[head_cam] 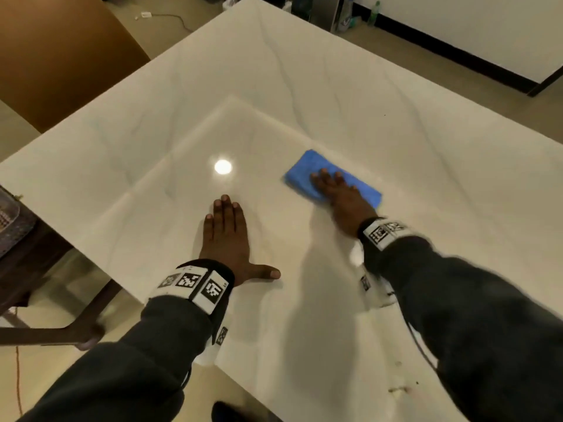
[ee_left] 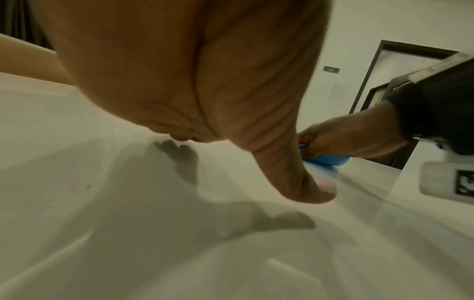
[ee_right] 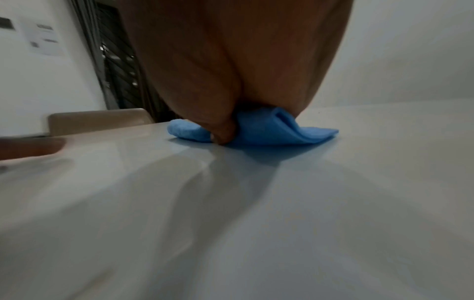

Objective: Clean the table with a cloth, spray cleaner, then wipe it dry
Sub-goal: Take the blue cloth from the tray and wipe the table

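The folded blue cloth (head_cam: 301, 171) lies on the white tabletop (head_cam: 304, 86) under the right grip (head_cam: 344, 198), whose flat fingers press it down. Beside it, the left grip (head_cam: 227, 239) rests splayed flat on the tabletop.

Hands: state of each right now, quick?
Left hand: open, flat on the table, holding nothing.
Right hand: open, pressing the blue cloth onto the table.

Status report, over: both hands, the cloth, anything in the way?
Left hand flat on table, holding nothing. Right hand presses blue cloth on table. Crumbs near front edge, apart from cloth.
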